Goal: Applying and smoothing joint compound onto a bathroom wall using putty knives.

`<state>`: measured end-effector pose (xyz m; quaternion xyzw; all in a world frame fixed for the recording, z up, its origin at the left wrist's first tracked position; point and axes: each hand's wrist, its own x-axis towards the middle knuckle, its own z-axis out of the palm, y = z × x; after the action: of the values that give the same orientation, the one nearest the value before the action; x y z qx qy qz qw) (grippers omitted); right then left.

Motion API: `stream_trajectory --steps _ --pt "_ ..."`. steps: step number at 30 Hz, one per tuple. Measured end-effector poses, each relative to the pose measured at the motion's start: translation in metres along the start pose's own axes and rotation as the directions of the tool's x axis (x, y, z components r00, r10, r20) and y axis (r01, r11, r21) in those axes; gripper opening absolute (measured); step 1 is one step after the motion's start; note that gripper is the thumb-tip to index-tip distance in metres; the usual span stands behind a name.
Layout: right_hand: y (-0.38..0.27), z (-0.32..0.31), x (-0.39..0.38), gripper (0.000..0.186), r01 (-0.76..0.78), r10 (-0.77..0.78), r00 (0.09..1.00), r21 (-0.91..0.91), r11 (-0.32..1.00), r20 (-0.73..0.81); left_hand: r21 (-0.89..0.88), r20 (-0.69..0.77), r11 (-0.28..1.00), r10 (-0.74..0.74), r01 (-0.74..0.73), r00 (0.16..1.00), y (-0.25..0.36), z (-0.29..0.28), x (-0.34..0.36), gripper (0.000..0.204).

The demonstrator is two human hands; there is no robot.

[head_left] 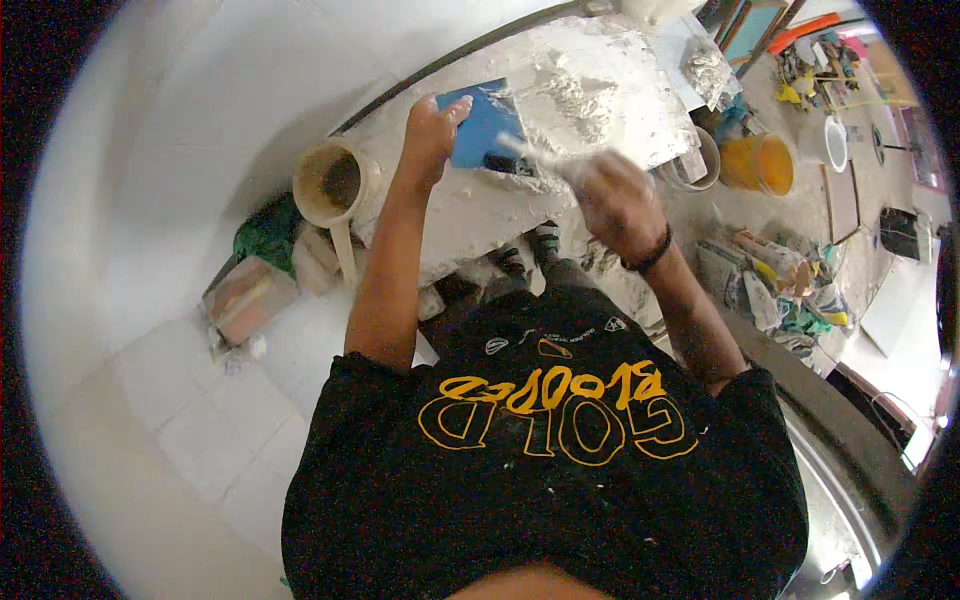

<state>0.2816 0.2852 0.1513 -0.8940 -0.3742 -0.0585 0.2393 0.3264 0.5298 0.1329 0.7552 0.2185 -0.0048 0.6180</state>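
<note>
My left hand (pixel 431 137) grips a blue rectangular panel (pixel 483 122) by its left edge, with the thumb laid over its face. White powder or paste marks the thumb and the panel's far corner. My right hand (pixel 620 203), blurred by motion, is closed around a pale, slim tool (pixel 535 152). The tool's end reaches the panel's right side; its exact kind is too smeared to tell. A small dark patch (pixel 505 163) shows at the panel's near edge. Both hands are above a work table (pixel 450 215) coated in white material.
Heaped white powder (pixel 580 90) covers the table's far side. A dipper-like pot with a long handle (pixel 330 185) stands at the left, near a brick-like block (pixel 250 300). On the right are a yellow bucket (pixel 758 163), a white bucket (pixel 822 138) and piled bags (pixel 765 270).
</note>
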Motion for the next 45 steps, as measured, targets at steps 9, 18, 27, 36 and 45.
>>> stream_trajectory --steps 9,18,27,36,45 --pt "0.002 0.016 0.007 0.031 0.207 -0.209 0.966 -0.027 0.978 -0.154 -0.217 0.371 0.972 -0.002 0.089 0.929 0.001 -0.004 -0.008 0.019" --pt "0.064 -0.007 0.047 0.008 -0.1 0.136 0.938 0.127 0.987 -0.319 -0.123 0.316 0.969 -0.169 0.217 0.934 0.017 0.005 -0.022 0.02" --pt "-0.009 -0.005 0.006 0.008 -0.184 0.221 0.924 0.143 0.972 -0.311 -0.035 -0.007 0.995 0.092 -0.092 0.996 -0.005 0.004 -0.017 0.029" --pt "-0.008 0.015 -0.01 0.025 -0.121 0.144 0.973 0.132 0.984 -0.181 -0.243 -0.041 0.956 0.157 -0.162 0.987 -0.017 0.033 -0.011 0.024" --pt "0.058 -0.01 -0.005 0.012 -0.302 0.346 0.896 0.188 0.935 -0.279 -0.073 -0.08 0.979 0.184 -0.19 0.98 -0.002 0.058 -0.025 0.022"
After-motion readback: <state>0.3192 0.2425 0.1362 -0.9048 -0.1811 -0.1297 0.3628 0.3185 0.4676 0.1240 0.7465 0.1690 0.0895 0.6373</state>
